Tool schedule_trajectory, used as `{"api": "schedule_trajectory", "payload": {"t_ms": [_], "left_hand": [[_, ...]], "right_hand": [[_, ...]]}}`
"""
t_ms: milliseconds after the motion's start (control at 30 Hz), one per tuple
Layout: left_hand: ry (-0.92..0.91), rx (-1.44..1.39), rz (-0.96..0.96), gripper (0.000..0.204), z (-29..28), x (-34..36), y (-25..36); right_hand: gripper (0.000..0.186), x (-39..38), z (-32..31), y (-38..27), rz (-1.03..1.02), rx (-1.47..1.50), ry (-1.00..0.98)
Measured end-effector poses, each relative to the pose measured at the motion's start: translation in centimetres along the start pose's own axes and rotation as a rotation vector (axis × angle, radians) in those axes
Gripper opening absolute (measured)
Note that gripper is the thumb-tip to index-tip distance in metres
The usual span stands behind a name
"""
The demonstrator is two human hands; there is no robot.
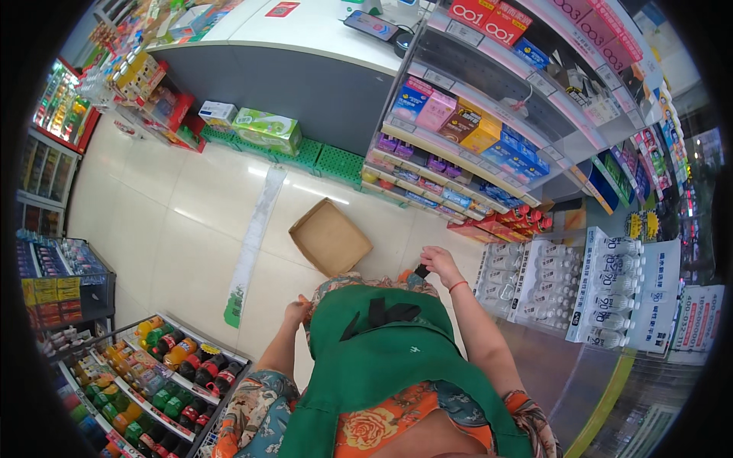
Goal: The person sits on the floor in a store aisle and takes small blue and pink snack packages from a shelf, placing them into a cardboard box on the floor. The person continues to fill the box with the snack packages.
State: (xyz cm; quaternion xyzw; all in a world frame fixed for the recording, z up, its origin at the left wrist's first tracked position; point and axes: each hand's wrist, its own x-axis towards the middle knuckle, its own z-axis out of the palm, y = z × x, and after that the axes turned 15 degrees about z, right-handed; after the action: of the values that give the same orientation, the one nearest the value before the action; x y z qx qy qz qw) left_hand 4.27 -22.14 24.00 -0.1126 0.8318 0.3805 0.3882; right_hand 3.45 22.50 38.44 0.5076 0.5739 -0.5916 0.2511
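One small black object [421, 271] is pinched between curled fingertips of the right hand [441, 263]; the left hand's [298, 309] openness and grip cannot be told. Ahead, a shallow, squarish brown cardboard tray [330, 237] lies on glossy floor tiles [191, 252].

This is a small shop, likely a convenience store: a tiered display [458, 65] with price labels [464, 32] carries boxed goods [462, 122] beside a white-topped counter [313, 53]. Soft-drink bottles [180, 353] fill a rack, and packs of bottled water [553, 275] stand opposite. At the blurred left rim are what appear to be drinks coolers [47, 179].
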Motion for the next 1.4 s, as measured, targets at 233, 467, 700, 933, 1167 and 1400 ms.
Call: {"api": "schedule_trajectory", "payload": {"t_ms": [233,467,700,933,1167,1400], "left_hand": [[-0.019,-0.183,-0.277,0.067,3.9,-0.8,2.0],[-0.265,-0.329,-0.465,0.051,12.9,1.3,-1.0],[-0.262,-0.741,-0.418,0.024,18.6,-1.7,-2.3],[-0.364,-1.295,-0.236,0.039,11.1,-8.2,14.9],[-0.774,-0.920,-0.096,0.049,16.5,-6.7,20.4],[-0.900,-0.241,0.147,0.069,20.2,-5.9,18.9]], "right_hand": [[0.033,4.2,-5.1,2.0,0.104,-0.159,0.087],[0.036,12.0,-11.4,11.5,-0.119,-0.745,0.412],[0.039,12.8,-19.8,21.2,0.674,-0.502,0.193],[0.025,11.7,-24.4,20.1,0.580,-0.201,0.182],[0.026,6.2,-24.9,12.2,0.556,0.295,-0.330],[0.027,14.3,-21.2,24.5,-0.014,-1.051,0.171]]}}
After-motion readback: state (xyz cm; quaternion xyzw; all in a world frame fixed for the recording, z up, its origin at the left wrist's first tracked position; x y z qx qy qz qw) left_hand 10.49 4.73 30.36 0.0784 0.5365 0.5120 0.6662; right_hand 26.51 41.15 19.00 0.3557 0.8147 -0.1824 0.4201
